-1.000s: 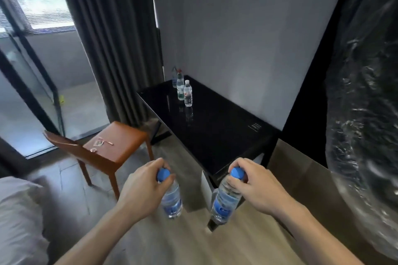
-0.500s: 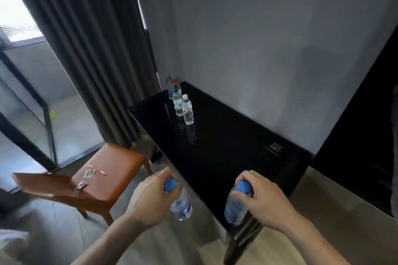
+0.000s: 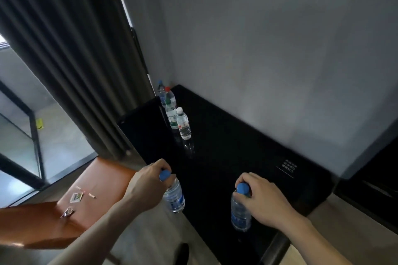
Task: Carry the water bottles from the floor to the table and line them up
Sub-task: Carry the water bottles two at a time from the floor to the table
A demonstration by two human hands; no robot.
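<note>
You have closed on the counter: your left hand and right hand, fingers pinching each bottle's neck, now hang beside its near end, ready to extend the row.

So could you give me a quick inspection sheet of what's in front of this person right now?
Surface: glossy black table, set against a grey wall.
Job's things: three bottles in a row at the far end: blue-capped bottle, red-capped bottle, white-capped bottle.
Hands: left hand grips left blue-capped bottle by its top; right hand grips right blue-capped bottle likewise.
Clutter: small packets on an orange chair.
Cables: nothing seen.
Surroundings: dark curtain, glass door.
</note>
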